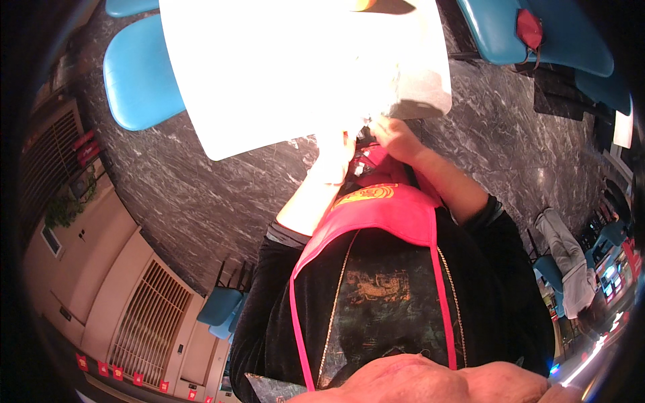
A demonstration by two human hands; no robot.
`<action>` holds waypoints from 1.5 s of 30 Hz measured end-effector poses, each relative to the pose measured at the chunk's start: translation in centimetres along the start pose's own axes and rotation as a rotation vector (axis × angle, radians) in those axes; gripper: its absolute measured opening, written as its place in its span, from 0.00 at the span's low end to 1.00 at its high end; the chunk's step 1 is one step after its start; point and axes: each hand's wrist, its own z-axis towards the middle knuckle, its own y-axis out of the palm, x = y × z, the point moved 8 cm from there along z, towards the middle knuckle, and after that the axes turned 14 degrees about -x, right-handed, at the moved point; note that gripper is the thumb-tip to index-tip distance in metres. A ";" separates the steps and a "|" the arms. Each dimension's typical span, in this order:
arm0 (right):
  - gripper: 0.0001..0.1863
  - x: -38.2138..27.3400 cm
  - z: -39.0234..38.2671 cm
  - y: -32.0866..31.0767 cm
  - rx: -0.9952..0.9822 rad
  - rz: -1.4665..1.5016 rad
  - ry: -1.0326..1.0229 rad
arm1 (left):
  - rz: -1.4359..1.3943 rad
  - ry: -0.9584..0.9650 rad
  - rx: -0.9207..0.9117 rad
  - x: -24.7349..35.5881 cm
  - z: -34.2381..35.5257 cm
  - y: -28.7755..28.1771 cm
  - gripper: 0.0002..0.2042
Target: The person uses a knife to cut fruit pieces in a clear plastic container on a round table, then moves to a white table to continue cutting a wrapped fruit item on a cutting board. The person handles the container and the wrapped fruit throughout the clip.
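Both hands meet at the near edge of the white table (269, 80), just above my lap. My right hand (398, 140) is closed, its fingertips pinched at some small shiny whitish material (366, 123). Close beside it, my left hand (334, 160) is partly washed out by glare, with its fingers curled in toward the same spot. What the fingers hold is too small and bright to name. More shiny, crinkled bits (363, 161) show below the hands, over the red apron (396, 211). Glare hides most of what lies on the tabletop.
A blue chair (142, 74) stands left of the table. Another blue seat (494, 33) is at the far right, with a red pouch (529, 29) on it. Dark marbled floor (201, 195) surrounds the table. A person in grey (568, 258) is off to the right.
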 end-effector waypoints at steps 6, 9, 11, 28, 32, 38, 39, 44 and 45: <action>0.11 -0.6 -1.3 -1.9 -0.061 0.346 0.086 | -0.403 -0.034 0.066 -3.7 -0.1 1.3 0.10; 0.14 -0.5 -3.4 -3.6 -0.173 0.491 0.217 | -0.728 -0.214 0.157 -4.2 -0.3 1.1 0.09; 0.15 0.0 -4.7 -4.9 -0.232 0.398 0.358 | -0.917 -0.357 0.258 -3.7 -0.6 0.9 0.10; 0.11 -0.2 -3.5 -10.3 0.184 -0.478 0.311 | -0.024 -0.197 0.019 0.7 1.1 -3.0 0.20; 0.11 0.0 -4.2 -10.4 0.154 -0.411 0.328 | -0.045 -0.209 0.012 0.8 1.3 -2.9 0.20; 0.11 0.0 -4.0 -10.5 0.133 -0.367 0.350 | -0.084 -0.221 0.003 0.5 2.2 -2.5 0.20; 0.10 -0.1 -3.8 -10.4 0.132 -0.362 0.344 | -0.087 -0.223 0.000 0.5 2.3 -2.6 0.20; 0.13 -1.1 -2.3 -9.8 0.131 -0.369 0.235 | -0.095 -0.247 -0.001 0.6 2.0 -3.2 0.19; 0.13 -1.3 -2.1 -9.6 0.126 -0.367 0.220 | -0.093 -0.253 0.000 0.6 2.0 -3.3 0.19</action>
